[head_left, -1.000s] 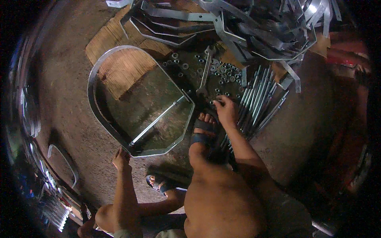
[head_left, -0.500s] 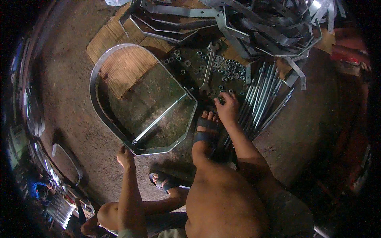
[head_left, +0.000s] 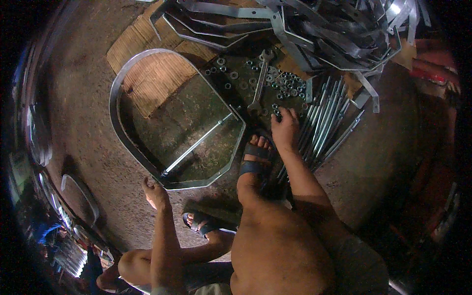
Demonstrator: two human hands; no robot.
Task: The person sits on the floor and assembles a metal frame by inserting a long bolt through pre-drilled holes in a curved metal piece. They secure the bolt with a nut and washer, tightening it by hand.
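Observation:
A metal strap frame (head_left: 116, 123), rounded at the far end and angled at the near end, lies on the floor before me. A threaded rod (head_left: 196, 144) crosses it, with nuts at its ends. My left hand (head_left: 156, 194) is just outside the frame's near-left corner, fingers loosely apart, holding nothing I can see. My right hand (head_left: 285, 129) is at the near edge of the scattered nuts, fingertips pinched on a small nut (head_left: 276, 112). The open-end wrench (head_left: 260, 83) lies just beyond it.
Loose nuts and washers (head_left: 290, 84) spread around the wrench. Threaded rods (head_left: 322, 123) lie in a bundle on the right. Bent metal straps (head_left: 334, 34) are heaped at the back over cardboard (head_left: 130, 46). My sandalled foot (head_left: 256, 155) stands between frame and rods. A curved strap (head_left: 83, 194) lies left.
My left hand has come off the frame's near corner and its fingers have loosened. My right hand has moved slightly away from me, toward the nuts.

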